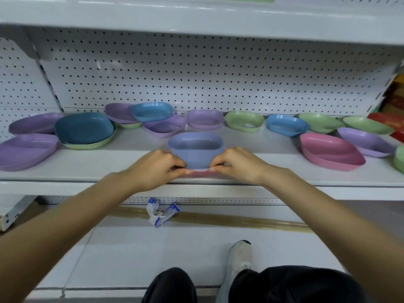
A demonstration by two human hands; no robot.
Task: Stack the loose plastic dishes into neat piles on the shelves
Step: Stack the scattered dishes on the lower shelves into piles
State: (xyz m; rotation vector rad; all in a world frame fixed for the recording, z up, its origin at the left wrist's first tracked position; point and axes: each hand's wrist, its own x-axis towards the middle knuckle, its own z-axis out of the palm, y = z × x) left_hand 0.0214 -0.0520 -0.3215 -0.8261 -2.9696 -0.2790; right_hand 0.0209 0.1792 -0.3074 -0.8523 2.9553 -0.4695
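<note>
right now both hands meet at the front edge of the middle shelf [131, 165], on a periwinkle dish [196, 149] that stands there between them. the left hand [157, 169] and right hand [238, 166] have their fingers curled in, tips pinching the dish's lower near edge from either side. a thin pink edge [201, 174] shows just under the fingertips; what it belongs to i cannot tell.

loose dishes crowd the shelf around it. to the left, a dark blue dish [84, 127] sits in a pale green dish [96, 145], with two purple dishes [26, 149] beside them. behind, against the pegboard [196, 73], a light blue dish [152, 110] rests tilted on more purple ones. to the right lie green dishes [243, 120], another blue dish [286, 124], a lilac dish [365, 141] and stacked pink dishes [330, 152]. the upper shelf [196, 16] overhangs all of it. below, a crumpled wrapper [161, 213] lies near a white shoe [239, 256].
</note>
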